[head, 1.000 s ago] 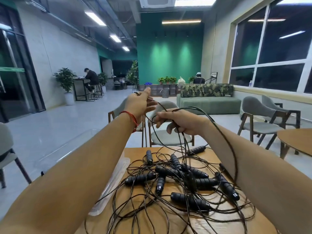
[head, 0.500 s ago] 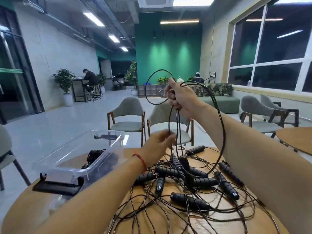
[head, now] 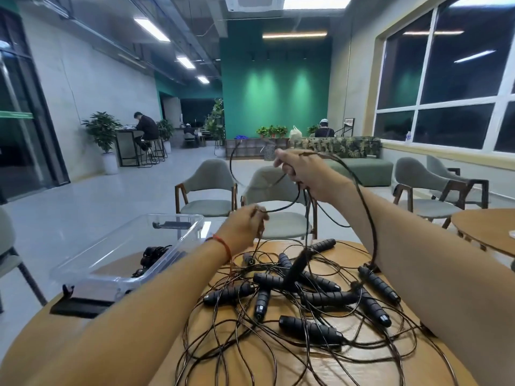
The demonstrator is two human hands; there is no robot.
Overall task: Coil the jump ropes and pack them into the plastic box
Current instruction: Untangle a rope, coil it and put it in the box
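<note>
Above a round wooden table [head: 345,247], the right hand [head: 303,174] is raised and grips gathered loops of a thin black cord [head: 281,208]. The left hand [head: 245,227], lower and nearer the box, pinches the same cord. One handle [head: 296,267] dangles, blurred, over the tangled pile of jump ropes [head: 306,296] on the tabletop. At left, a clear plastic box [head: 178,217] stands on the table with a dark rope bundle [head: 153,254] inside.

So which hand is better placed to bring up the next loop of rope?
Probably the left hand: it pinches the loose cord above the pile, while the right hand grips the coil.
</note>
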